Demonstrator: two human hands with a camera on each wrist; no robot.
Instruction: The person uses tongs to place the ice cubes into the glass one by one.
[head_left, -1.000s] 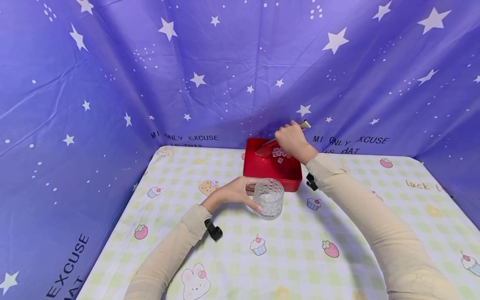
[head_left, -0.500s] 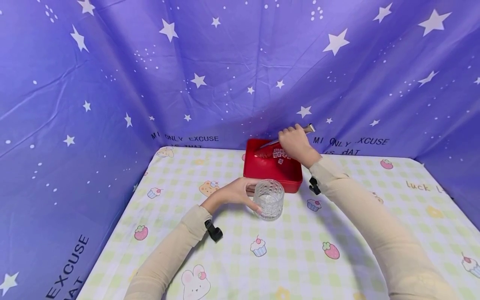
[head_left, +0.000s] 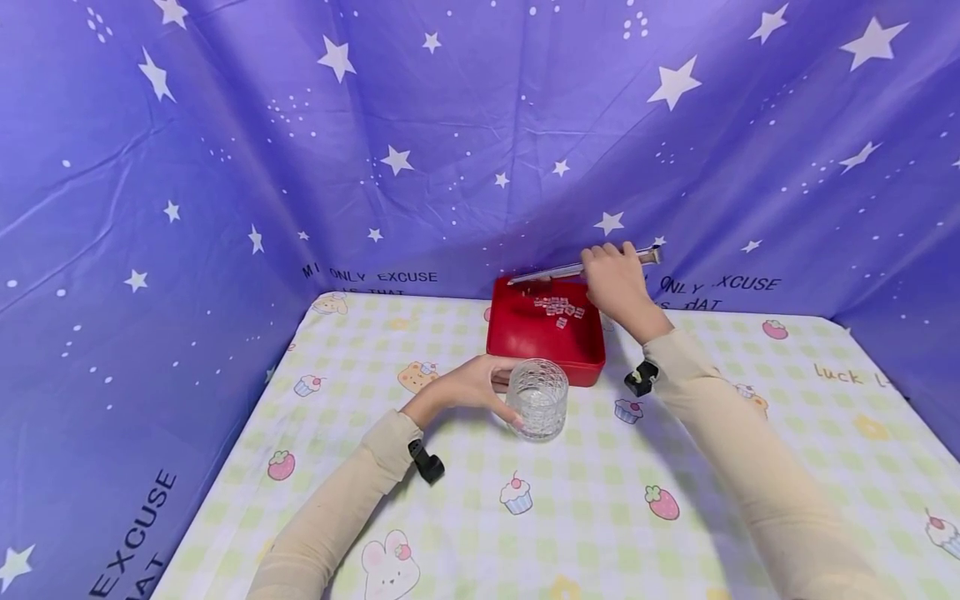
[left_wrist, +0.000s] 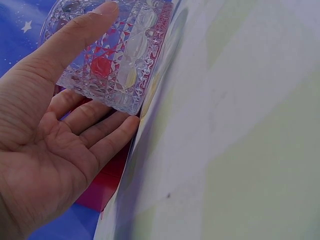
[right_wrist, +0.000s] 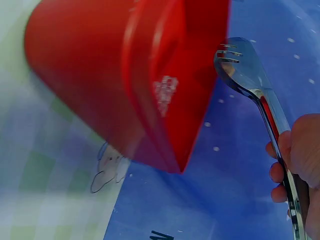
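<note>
My left hand (head_left: 471, 385) holds a clear, diamond-patterned drinking glass (head_left: 538, 400) on the tablecloth, thumb on the near side and fingers behind. The same glass (left_wrist: 112, 55) shows its thumb side in the left wrist view. My right hand (head_left: 618, 282) grips metal tongs (right_wrist: 270, 117) by the handles, their slotted heads pointing left. In the head view the tongs lie almost level across the back rim of a red box (head_left: 525, 337). Inside that box several small clear cubes (head_left: 560, 307) lie in a loose pile. The tong heads appear close together, no cube showing between them.
The box stands at the table's back edge, right before a purple star-printed curtain (head_left: 450, 167). A checked cloth (head_left: 585, 500) with cupcake and strawberry prints covers the table. Black straps with cameras (head_left: 642, 378) sit on both wrists.
My right hand has moved right and slightly back, drawing the tongs off the cubes toward the box's rear rim and tilting them flatter. The left hand and glass have stayed put.
</note>
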